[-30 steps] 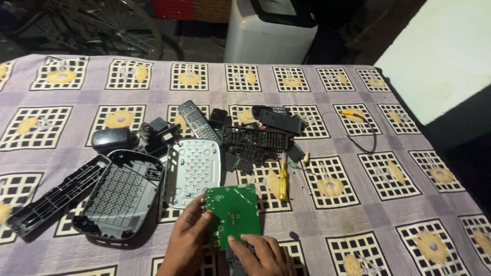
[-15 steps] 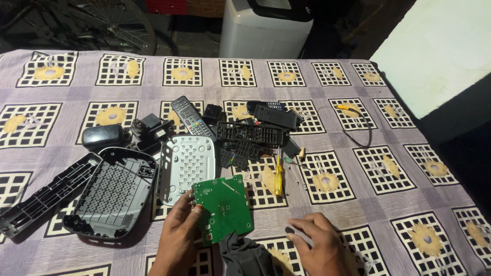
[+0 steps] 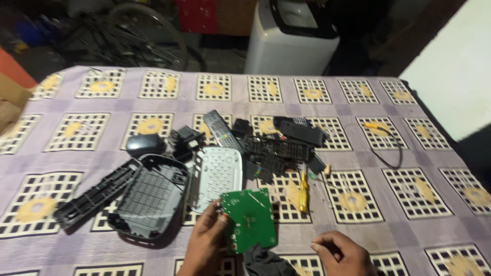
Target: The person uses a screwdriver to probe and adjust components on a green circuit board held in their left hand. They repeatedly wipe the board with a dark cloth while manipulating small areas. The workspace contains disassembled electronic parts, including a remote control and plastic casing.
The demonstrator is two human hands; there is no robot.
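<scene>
Head view, looking down on a table (image 3: 440, 225) covered with a lilac cloth printed with cream grid squares and yellow flowers.

Packages, labels, signs: a red crate-like box (image 3: 197, 15) stands on the floor past the far edge, beside a white bin-shaped appliance (image 3: 289, 46) with a dark lid. Part of a brown cardboard box (image 3: 10, 99) shows at the left edge. No label on any of them can be made out.

Left hand (image 3: 204, 245): fingers curled narrow around the left edge of a green circuit board (image 3: 249, 220), thumb on its upper face. The board is held tilted, near the table's front edge, just in front of a white perforated housing shell (image 3: 217, 176).

Right hand (image 3: 345, 253): rests on the cloth to the right of the board, apart from it. Fingers are bent inward and the tips close together; whether something small is pinched there cannot be told.

A dark cloth-like object (image 3: 266, 263) lies between the two hands, at the board's lower corner.

Around: a grey vented housing shell (image 3: 148, 197) and a long black strip panel (image 3: 94, 197) to the left; a yellow-handled screwdriver (image 3: 303, 189) right of the board; a remote control (image 3: 222, 130), a black slotted chassis (image 3: 276, 153) and a dark mouse-shaped item (image 3: 144, 144) farther back. A thin black cable (image 3: 394, 148) with a yellow end lies at right.
</scene>
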